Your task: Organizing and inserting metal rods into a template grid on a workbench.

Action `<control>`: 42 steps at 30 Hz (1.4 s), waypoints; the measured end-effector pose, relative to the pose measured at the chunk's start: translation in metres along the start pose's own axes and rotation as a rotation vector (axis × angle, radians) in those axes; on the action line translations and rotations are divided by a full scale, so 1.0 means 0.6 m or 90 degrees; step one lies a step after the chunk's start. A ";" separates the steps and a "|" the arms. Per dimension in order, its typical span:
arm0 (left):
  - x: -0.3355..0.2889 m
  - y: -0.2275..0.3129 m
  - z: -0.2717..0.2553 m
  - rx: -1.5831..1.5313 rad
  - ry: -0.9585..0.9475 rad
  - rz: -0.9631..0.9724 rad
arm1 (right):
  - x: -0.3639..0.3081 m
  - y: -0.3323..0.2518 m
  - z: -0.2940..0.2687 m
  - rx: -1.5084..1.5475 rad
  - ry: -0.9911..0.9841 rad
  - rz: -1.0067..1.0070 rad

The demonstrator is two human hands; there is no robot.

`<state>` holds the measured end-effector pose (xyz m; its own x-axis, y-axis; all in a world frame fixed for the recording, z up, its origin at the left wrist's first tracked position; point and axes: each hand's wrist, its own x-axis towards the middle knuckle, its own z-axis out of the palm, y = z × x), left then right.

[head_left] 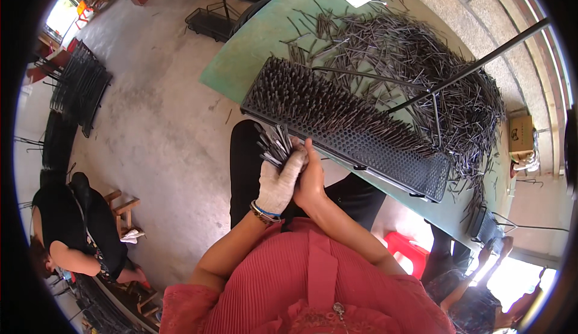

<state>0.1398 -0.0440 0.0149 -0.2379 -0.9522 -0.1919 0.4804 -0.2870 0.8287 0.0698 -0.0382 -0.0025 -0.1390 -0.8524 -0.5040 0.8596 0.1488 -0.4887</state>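
Observation:
My left hand (pixel 280 183), in a whitish work glove, is closed round a bundle of thin dark rods (pixel 276 145), whose ends fan out toward the upper left. Pressed against it is my bare right hand (pixel 310 180), closed, its thumb pointing up; what its partly hidden fingers hold cannot be made out. Just beyond both hands stands a long black perforated tray (pixel 415 168) along the table's near edge. Many dark rods (pixel 325 99) stand upright in its holes on the left and far side, while bare holes show at the right and along the near side.
A large loose heap of rods (pixel 445 87) covers much of the green table (pixel 232 63). A black metal bar (pixel 487 60) slants over it from the tray. One person (pixel 84 231) sits at left; another person's hands (pixel 497 249) work at lower right, near a red stool (pixel 406 252).

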 end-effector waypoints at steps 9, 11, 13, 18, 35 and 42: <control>-0.011 0.052 -0.022 -0.001 -0.113 -0.247 | 0.010 -0.119 -0.003 -0.616 -0.149 -0.143; -0.011 0.051 -0.021 -0.007 -0.105 -0.249 | 0.011 -0.122 -0.006 -0.614 -0.140 -0.144; -0.011 0.048 -0.021 -0.015 -0.095 -0.251 | 0.009 -0.122 -0.008 -0.615 -0.131 -0.141; -0.008 0.033 -0.041 0.079 -0.071 -0.272 | 0.004 -0.119 -0.003 -0.523 -0.092 -0.174; -0.009 0.033 -0.055 0.000 -0.001 -0.338 | 0.087 -0.118 0.042 -0.898 -0.063 -0.840; 0.000 0.020 -0.068 -0.019 -0.025 -0.319 | 0.086 -0.119 0.044 -1.040 -0.146 -0.960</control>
<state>0.1803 -0.0517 0.0033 -0.4761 -0.6922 -0.5423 0.3228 -0.7112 0.6245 0.0141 -0.1059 0.0252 0.0448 -0.7116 0.7011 -0.8340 -0.4130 -0.3659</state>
